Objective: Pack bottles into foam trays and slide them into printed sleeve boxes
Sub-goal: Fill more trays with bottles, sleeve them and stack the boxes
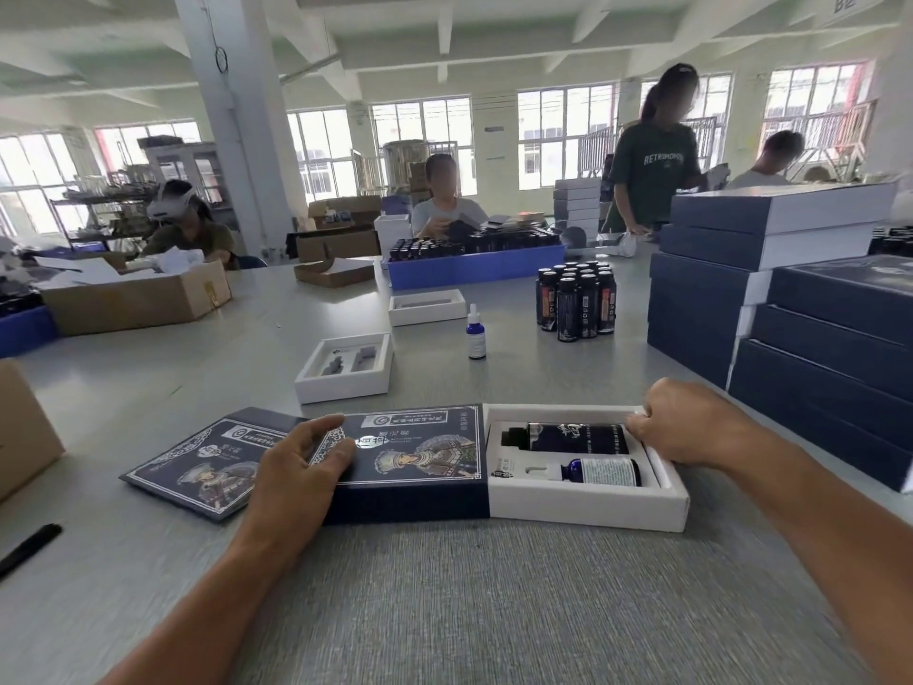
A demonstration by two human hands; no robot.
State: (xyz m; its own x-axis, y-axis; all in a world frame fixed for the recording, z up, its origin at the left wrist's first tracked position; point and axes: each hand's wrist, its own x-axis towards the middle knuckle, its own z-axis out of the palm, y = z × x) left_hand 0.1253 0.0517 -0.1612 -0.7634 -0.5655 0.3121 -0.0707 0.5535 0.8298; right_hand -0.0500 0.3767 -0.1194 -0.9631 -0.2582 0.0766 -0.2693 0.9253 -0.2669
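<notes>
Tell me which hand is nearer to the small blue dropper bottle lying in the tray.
Right. The right hand grips the tray's far right edge, just beyond the dropper bottle. The left hand rests on the printed sleeve, further off to the bottle's left.

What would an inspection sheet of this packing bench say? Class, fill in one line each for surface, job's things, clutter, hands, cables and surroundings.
Surface: grey table, textured near the camera.
Job's things: foam tray holding a dark bottle and a dropper bottle, partly inside the printed sleeve; a flat sleeve lies beside it.
Clutter: two empty trays, loose dropper bottle, bottle cluster, black pen, stacked blue boxes.
Hands: left hand presses on the sleeve; right hand grips the tray's far end.
Cables: nothing seen.
Surroundings: other workers seated and standing, cardboard boxes, windows.
</notes>
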